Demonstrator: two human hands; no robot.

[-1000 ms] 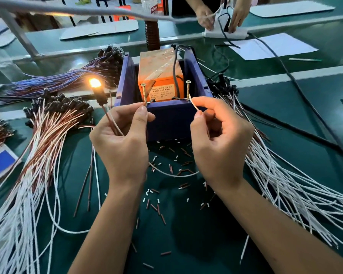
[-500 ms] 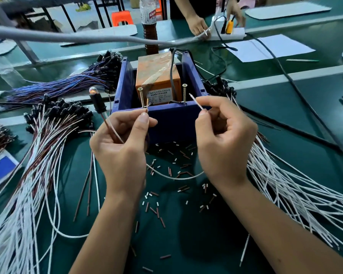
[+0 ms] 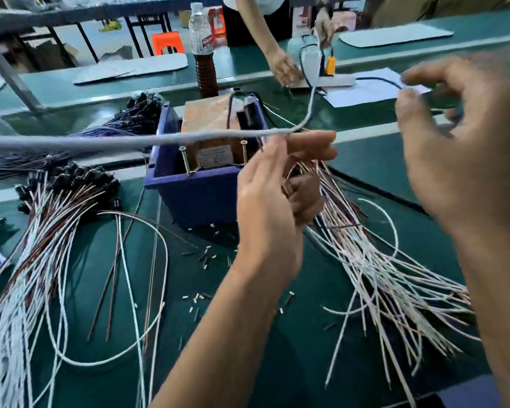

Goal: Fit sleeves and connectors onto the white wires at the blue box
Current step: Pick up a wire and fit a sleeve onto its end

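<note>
Left grip [image 3: 280,189] reaches white wires [image 3: 374,260] beside blue box [image 3: 200,195]

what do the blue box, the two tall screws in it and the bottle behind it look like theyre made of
Blue box: looks like moulded plastic, matte, uniform colour with thick rounded rims.
Screws: metal, probably brass-plated steel, judging by the yellowish shine and threaded shafts.
Bottle: clear thin plastic, ribbed and see-through, with dark brown liquid inside and a printed label.

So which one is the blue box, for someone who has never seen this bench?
On the green table, look mid-bench, just left of the left hand. The blue box is an open-topped plastic tub holding an orange block, the only solid container among loose wire bundles.
</note>
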